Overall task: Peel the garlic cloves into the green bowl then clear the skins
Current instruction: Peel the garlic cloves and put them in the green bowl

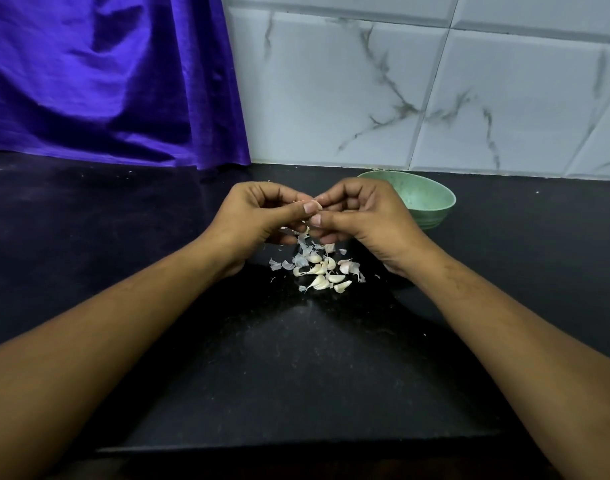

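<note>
Left hand (258,218) and right hand (364,216) fingers (296,211) pinch one garlic clove (315,204); its long axis is hidden

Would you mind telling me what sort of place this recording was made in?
Probably a home kitchen: a dark counter against a marble-patterned tiled wall, with garlic cloves and a green bowl on it.

garlic cloves (322,273) on counter (116,223), centre; bowl (426,199) behind, to r, by wall (470,98).
</note>
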Demonstrator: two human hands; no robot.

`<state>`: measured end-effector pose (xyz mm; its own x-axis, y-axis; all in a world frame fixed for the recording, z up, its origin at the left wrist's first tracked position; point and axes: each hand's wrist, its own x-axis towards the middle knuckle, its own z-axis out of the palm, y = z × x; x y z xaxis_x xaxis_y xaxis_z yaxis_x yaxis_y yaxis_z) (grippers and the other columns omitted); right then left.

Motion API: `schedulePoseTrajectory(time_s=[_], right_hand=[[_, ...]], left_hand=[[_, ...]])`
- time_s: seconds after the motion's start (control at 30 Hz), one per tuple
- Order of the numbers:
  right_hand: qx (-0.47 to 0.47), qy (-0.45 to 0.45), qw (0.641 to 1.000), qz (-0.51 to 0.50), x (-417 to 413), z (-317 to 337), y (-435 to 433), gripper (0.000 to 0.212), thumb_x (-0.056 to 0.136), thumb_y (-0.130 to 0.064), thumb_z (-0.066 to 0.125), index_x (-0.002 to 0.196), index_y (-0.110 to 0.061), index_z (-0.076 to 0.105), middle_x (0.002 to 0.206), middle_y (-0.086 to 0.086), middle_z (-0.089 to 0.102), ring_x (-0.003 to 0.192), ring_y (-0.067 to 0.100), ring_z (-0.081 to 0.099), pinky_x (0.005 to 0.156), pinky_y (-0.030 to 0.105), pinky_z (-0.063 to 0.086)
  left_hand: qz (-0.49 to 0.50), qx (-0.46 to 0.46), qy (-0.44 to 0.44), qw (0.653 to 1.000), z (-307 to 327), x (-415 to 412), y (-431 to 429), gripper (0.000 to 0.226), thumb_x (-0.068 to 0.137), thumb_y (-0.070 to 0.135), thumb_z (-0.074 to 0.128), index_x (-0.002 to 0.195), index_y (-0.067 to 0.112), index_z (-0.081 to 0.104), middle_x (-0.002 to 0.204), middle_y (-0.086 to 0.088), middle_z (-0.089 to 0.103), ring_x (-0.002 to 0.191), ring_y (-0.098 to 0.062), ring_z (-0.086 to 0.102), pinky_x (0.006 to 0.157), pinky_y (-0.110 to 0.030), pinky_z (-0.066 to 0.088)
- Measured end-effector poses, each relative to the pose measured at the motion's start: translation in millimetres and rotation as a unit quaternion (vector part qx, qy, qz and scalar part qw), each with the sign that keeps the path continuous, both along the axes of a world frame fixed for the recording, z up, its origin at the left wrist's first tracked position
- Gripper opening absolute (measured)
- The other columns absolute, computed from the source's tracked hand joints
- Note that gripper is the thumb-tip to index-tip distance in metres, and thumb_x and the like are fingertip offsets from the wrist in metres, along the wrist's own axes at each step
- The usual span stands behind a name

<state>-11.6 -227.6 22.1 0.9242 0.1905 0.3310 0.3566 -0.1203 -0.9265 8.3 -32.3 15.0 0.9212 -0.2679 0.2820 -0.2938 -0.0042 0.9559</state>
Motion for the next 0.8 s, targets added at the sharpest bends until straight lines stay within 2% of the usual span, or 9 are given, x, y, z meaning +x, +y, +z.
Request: schedulePoseTrajectory(time_s=[0.2,0.33,0.47,0.67,0.8], right_hand=[[0.007,0.020,1.000,-0.015,-1.3,1.8,-1.6,0.023,0.085,0.005,0.076,0.105,0.012,0.068,0.090,0.025,0.076,0.071,0.024,0.077,0.066,0.033,0.063],[-0.043,-0.019,0.999,-0.019,0.6,1.5,-0.8,0.024,0.084,0.005,0.079,0.106,-0.001,0.071,0.090,0.024,0.075,0.075,0.027,0.077,0.068,0.035,0.064],[-0.010,0.024,1.000,0.006,-1.3,4.2,-5.0,0.024,0.084,0.007,0.076,0.107,0.002,0.071,0.093,0.022,0.077,0.078,0.026,0.077,0.074,0.035,0.064],[0.015,0.060,0.998,0.002,-5.5,4.9,-2.5,0.016,0.082,0.003,0.079,0.094,0.000,0.068,0.084,0.020,0.077,0.069,0.024,0.076,0.065,0.032,0.063],[0.005,0.082,0.997,0.013,-5.8,5.6,-3.8,0.013,0.085,0.001,0.077,0.093,0.000,0.066,0.085,0.020,0.077,0.070,0.024,0.075,0.066,0.034,0.063]], left_hand=[[0.013,0.020,-0.016,1.000,2.1,-1.8,0.0,0.024,0.083,0.011,0.083,0.102,-0.002,0.075,0.089,-0.023,0.075,0.069,-0.015,0.069,0.060,-0.025,0.059],[0.006,0.047,-0.008,0.999,0.5,-1.6,0.5,0.024,0.084,0.011,0.082,0.102,-0.003,0.074,0.085,-0.018,0.076,0.069,-0.014,0.070,0.060,-0.025,0.059],[0.003,0.045,-0.010,0.999,-1.2,-0.8,0.8,0.020,0.086,0.011,0.080,0.104,0.002,0.076,0.080,-0.009,0.075,0.070,-0.012,0.070,0.061,-0.026,0.059],[0.000,0.074,-0.033,0.997,-3.0,-3.8,-3.5,0.015,0.086,0.006,0.081,0.099,0.005,0.074,0.081,-0.011,0.070,0.069,-0.015,0.066,0.062,-0.028,0.061],[-0.005,0.096,-0.040,0.995,-2.6,-3.5,-1.6,0.015,0.085,0.006,0.082,0.097,0.002,0.074,0.077,-0.009,0.073,0.066,-0.017,0.066,0.058,-0.026,0.059]])
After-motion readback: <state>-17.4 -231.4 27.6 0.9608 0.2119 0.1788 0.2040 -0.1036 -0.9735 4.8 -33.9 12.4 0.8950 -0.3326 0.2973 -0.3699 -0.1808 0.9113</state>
